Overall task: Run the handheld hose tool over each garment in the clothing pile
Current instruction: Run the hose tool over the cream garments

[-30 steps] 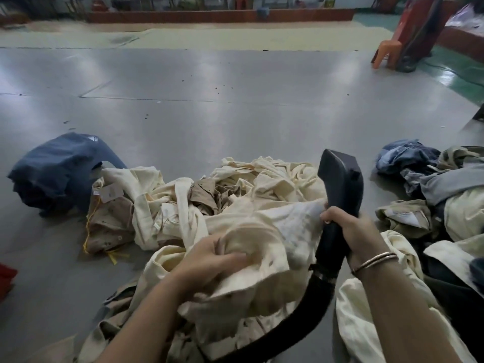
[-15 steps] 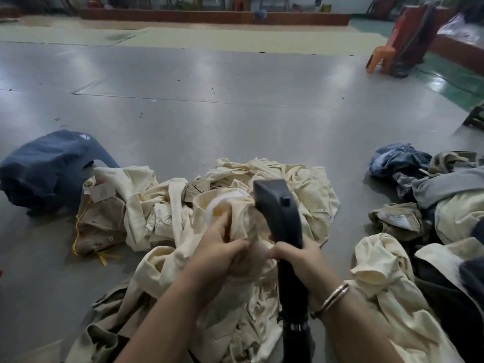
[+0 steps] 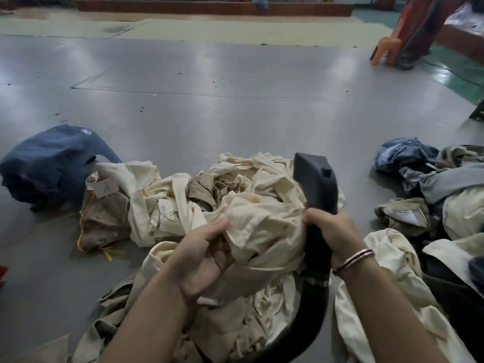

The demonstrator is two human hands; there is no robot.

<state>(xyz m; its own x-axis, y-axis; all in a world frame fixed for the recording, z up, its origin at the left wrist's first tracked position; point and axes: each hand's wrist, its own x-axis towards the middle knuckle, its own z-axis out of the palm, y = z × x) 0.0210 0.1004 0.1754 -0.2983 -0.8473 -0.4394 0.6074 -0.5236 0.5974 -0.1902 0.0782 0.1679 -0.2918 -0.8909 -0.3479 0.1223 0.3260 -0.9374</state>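
Note:
A pile of cream and tan garments lies on the grey floor in front of me. My left hand grips a bunched cream garment lifted above the pile. My right hand, with bangles at the wrist, grips the handle of the black handheld hose tool, whose head stands upright against the right side of that garment. Its black hose curves down and left below my hands.
A dark blue garment lies at the left. A second heap of denim, grey and cream clothes sits at the right. A cream garment lies beside my right wrist. An orange stool stands far right.
The tool head swung from the right toward the centre and then back right beside the garment. My left hand regripped the cream garment, which is bunched differently now.

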